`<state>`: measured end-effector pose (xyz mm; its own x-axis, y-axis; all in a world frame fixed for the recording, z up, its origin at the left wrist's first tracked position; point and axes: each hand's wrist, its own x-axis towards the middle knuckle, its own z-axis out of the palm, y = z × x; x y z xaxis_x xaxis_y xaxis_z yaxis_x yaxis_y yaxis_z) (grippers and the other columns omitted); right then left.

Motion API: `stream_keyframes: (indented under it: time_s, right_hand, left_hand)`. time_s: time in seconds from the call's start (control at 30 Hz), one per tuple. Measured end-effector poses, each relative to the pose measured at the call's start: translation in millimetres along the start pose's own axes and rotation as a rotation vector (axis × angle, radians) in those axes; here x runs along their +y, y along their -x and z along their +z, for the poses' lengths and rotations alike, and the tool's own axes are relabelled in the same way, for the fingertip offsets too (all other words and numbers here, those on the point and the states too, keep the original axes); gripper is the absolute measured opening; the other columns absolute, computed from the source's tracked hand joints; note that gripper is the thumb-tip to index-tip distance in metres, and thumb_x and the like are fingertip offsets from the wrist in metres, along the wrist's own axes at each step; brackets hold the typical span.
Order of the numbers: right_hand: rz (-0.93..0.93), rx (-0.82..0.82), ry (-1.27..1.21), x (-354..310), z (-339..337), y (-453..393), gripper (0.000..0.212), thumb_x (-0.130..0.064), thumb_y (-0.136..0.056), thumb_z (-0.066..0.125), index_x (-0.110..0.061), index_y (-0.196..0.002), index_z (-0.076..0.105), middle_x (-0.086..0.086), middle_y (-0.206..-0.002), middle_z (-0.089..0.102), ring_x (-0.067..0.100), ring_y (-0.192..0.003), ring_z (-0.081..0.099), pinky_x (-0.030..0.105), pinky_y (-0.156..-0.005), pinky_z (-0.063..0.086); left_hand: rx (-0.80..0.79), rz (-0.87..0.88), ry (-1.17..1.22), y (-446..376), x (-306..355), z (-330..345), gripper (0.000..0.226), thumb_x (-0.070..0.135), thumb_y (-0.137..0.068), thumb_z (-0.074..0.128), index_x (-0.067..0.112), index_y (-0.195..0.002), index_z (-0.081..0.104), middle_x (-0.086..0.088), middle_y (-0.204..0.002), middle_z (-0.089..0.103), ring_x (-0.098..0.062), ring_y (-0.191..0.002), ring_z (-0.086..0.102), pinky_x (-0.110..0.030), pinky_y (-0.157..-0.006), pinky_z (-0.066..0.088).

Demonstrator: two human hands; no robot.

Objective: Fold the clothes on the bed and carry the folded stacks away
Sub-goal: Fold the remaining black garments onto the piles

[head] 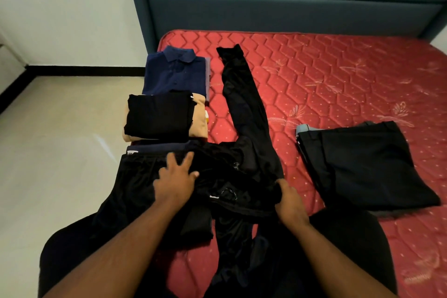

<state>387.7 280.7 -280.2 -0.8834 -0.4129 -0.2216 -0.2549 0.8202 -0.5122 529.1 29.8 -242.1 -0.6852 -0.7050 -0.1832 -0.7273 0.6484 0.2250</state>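
Left hand [177,180] flat on black trousers [244,128], right hand [289,201] pinching them; smooth before folding on the bed [338,75]

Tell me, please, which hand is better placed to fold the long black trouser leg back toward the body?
Probably the right hand: it already pinches the black trousers at the waist, below the outstretched leg. The left hand lies flat on the folded black garment.

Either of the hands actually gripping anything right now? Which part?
Right hand pinches the black track pants at the bunched waist end. Left hand only presses flat on black fabric, gripping nothing.
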Motion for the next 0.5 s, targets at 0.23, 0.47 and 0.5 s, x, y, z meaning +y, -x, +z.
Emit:
stream_keyframes:
  time_s: [0.23, 0.47, 0.5]
  right_hand:
    - [0.079, 0.288, -0.374, -25.8, -59.1, -17.9, 0.037, 0.006, -0.076, 0.046, -0.016, -0.09, 0.072, 0.005, -0.082, 0.066, 0.024, -0.074, 0.063, 0.03, -0.069, 0.052]
    - [0.019, 0.115, -0.719, -30.6, -85.3, -31.5, 0.036, 0.019, -0.082, 0.044, -0.001, -0.092, 0.072, 0.013, -0.085, 0.07, 0.013, -0.07, 0.067, 0.019, -0.062, 0.055]
    - [-0.044, 0.076, -0.649, -33.4, -94.3, -32.0, 0.038, 0.02, -0.079, 0.047, -0.004, -0.096, 0.072, 0.006, -0.084, 0.07, 0.006, -0.069, 0.065, 0.013, -0.063, 0.051]
  left_hand:
    - [0.145, 0.003, 0.05, -3.3, -25.9, -17.9, 0.032, 0.043, -0.097, 0.047, 0.022, -0.119, 0.057, -0.006, -0.135, 0.039, -0.037, -0.097, 0.061, -0.043, -0.078, 0.049]
    - [-0.16, 0.349, -0.357, -15.7, -30.5, -33.9, 0.03, 0.041, -0.093, 0.053, 0.028, -0.119, 0.059, -0.002, -0.151, 0.032, -0.027, -0.109, 0.061, -0.041, -0.085, 0.052]
    - [-0.166, 0.316, -0.352, -20.9, -25.4, -47.1, 0.03, 0.042, -0.092, 0.056, 0.025, -0.116, 0.061, -0.003, -0.141, 0.045, -0.026, -0.108, 0.061, -0.04, -0.087, 0.052]
